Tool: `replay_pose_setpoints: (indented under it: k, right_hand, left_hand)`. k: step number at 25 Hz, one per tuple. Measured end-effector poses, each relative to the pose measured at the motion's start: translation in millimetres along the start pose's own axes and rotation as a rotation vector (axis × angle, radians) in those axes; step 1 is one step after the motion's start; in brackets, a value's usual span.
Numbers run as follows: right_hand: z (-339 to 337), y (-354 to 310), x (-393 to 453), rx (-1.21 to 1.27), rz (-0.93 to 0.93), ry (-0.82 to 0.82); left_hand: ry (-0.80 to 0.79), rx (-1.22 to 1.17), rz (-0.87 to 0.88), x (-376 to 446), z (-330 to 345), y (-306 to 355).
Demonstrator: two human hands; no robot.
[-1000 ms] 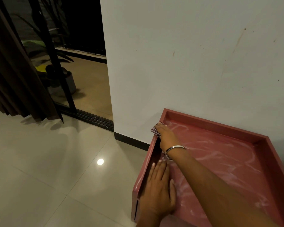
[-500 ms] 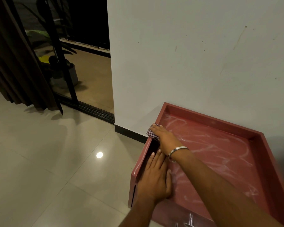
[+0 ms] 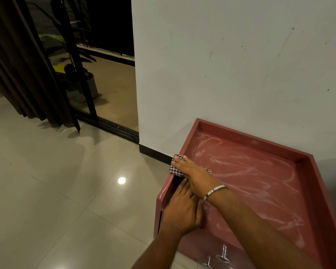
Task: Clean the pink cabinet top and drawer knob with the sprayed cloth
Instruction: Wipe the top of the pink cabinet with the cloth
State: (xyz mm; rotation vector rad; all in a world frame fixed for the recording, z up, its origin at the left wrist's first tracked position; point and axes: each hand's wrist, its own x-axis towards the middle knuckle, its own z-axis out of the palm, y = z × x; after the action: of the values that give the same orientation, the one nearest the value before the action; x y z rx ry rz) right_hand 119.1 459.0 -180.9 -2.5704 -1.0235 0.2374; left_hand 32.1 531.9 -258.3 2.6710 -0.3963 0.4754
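Observation:
The pink cabinet (image 3: 306,171) stands against the white wall, its recessed top streaked with pale wipe marks. My right hand (image 3: 194,172), a metal bangle at its wrist, presses a checked cloth (image 3: 176,169) onto the cabinet's left rim. My left hand (image 3: 182,208) lies flat, fingers together, on the front-left corner of the top, just below the right hand. Two metal drawer knobs (image 3: 223,253) stick out of the cabinet front at the bottom of the view.
Glossy beige floor tiles (image 3: 56,191) spread to the left. A dark curtain (image 3: 17,65) hangs at the upper left beside a sliding-door track (image 3: 113,127). A potted plant (image 3: 81,84) stands beyond the opening. The wall (image 3: 231,65) rises right behind the cabinet.
My right hand has slid the cloth along the left rim toward me, closer to my left hand. My view has tilted down, bringing the drawer knobs into sight.

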Motion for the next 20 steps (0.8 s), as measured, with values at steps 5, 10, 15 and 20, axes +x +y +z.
replay_pose_setpoints:
  k: [5, 10, 15, 20]
  right_hand:
    - [2, -6, -22, -0.098, -0.154, -0.098]
    - [0, -13, -30, -0.194, -0.274, -0.168]
    - [8, -18, -41, -0.204, -0.332, -0.194]
    - [9, -21, -41, -0.203, -0.326, -0.171]
  left_hand:
    - [0.01, 0.012, 0.009, -17, 5, 0]
    - [0.054, 0.022, -0.009, -25, 6, 1]
    - [-0.003, 0.07, -0.035, -35, 1, 4]
    - [-0.017, 0.076, -0.054, -39, -3, 5]
